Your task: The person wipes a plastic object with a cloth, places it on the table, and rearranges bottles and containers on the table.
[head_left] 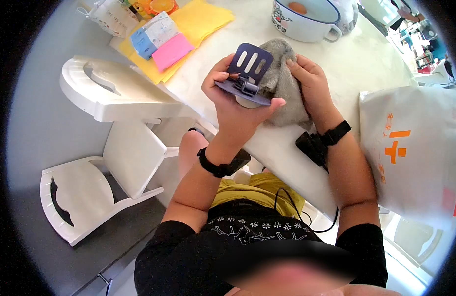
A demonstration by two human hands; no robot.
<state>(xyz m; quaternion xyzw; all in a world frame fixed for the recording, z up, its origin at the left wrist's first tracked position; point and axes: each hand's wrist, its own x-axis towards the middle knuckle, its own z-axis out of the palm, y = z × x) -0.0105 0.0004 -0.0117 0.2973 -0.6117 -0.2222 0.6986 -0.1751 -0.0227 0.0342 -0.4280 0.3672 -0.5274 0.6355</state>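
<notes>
Hands (235, 114) (315, 88) grip slotted blue object (265, 55) and grey cloth (292, 101), mug (307, 30) beyond, bag (419, 153) at right.

With my left hand (233, 108) I'm gripping a dark blue slotted stand (253, 75), while my right hand (314, 86) is holding a bunched grey cloth (287, 98) up against it. Beyond the cloth, a blue-rimmed white pot (304, 30) is standing on the pale table (366, 64). Left of the cloth, yellow sheets (208, 17) are lying beneath a blue-and-white packet (156, 37) and a pink pad (172, 52). Right of the cloth, a white bag (410, 148) is showing orange print.
</notes>
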